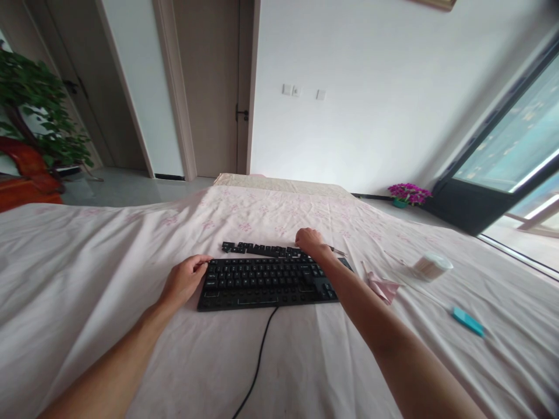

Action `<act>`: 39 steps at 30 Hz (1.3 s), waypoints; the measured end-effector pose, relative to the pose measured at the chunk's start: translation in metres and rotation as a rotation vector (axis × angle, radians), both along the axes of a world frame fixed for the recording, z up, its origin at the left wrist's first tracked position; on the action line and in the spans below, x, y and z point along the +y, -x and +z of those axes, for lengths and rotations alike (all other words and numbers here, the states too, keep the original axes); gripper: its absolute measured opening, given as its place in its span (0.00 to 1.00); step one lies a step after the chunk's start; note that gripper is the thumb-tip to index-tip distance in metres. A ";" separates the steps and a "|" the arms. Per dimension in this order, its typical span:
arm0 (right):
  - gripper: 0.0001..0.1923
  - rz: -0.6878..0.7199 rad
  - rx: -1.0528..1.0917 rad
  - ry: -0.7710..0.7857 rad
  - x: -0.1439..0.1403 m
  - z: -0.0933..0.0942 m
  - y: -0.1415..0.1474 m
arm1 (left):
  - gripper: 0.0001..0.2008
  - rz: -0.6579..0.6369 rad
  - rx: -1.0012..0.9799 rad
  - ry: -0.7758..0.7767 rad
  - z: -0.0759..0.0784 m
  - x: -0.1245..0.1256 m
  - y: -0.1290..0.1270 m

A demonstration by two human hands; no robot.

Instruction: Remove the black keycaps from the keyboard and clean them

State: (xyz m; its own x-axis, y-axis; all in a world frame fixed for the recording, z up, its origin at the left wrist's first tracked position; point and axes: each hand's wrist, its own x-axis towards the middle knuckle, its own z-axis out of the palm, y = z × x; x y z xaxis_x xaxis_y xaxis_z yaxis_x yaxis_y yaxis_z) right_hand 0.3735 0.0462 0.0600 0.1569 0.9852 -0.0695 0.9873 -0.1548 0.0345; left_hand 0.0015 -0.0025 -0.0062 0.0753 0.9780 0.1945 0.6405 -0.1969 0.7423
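A black keyboard (262, 276) lies on the bed, its nearest rows showing bare sockets without keycaps. My left hand (186, 279) pinches its far left corner between thumb and fingers. Beyond the keyboard's far edge, loose black keycaps (262, 250) lie in an uneven line. My right hand (311, 241) is closed, with curled fingers, at the right end of that line; what its fingers hold, if anything, is hidden. A thin metal-tipped tool (339, 252) shows just right of my right wrist; I cannot tell whether the hand touches it.
A black cable (261, 349) runs from the keyboard's near edge toward me. On the right lie a pink cloth (383, 288), a clear tub of cotton swabs (432, 266) and a turquoise object (467, 321). The pale bedsheet (109, 250) is wrinkled.
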 end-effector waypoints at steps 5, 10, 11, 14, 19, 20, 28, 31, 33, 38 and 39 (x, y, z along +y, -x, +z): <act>0.13 0.025 0.056 -0.020 -0.001 0.003 -0.002 | 0.16 0.004 0.014 -0.003 0.001 0.000 0.000; 0.11 0.063 0.163 -0.089 -0.008 0.011 -0.008 | 0.16 -0.005 0.013 0.000 0.002 -0.001 0.000; 0.11 0.077 0.187 -0.112 -0.013 0.014 -0.009 | 0.16 -0.006 0.009 0.003 0.002 -0.001 0.000; 0.13 0.147 0.261 -0.191 -0.037 0.021 -0.011 | 0.16 0.000 0.010 0.015 0.003 -0.001 -0.001; 0.10 0.369 0.424 -0.331 -0.100 0.018 -0.005 | 0.15 0.003 0.024 0.032 0.006 -0.004 -0.002; 0.09 0.381 0.427 -0.321 -0.112 0.016 -0.003 | 0.15 0.000 0.023 0.032 0.007 -0.005 -0.002; 0.09 0.386 0.254 -0.293 -0.153 0.008 0.008 | 0.16 0.002 0.042 0.011 0.008 -0.006 -0.003; 0.10 0.372 0.228 -0.270 -0.152 0.005 0.007 | 0.16 0.008 0.053 0.006 0.009 -0.007 -0.003; 0.10 0.379 0.218 -0.270 -0.150 0.003 0.007 | 0.16 0.008 0.053 0.007 0.009 -0.007 -0.003; 0.08 0.434 0.156 -0.270 -0.150 0.002 0.009 | 0.16 0.007 0.055 0.018 0.008 -0.006 -0.003; 0.08 0.445 0.140 -0.268 -0.150 0.002 0.010 | 0.16 0.005 0.055 0.017 0.008 -0.006 -0.003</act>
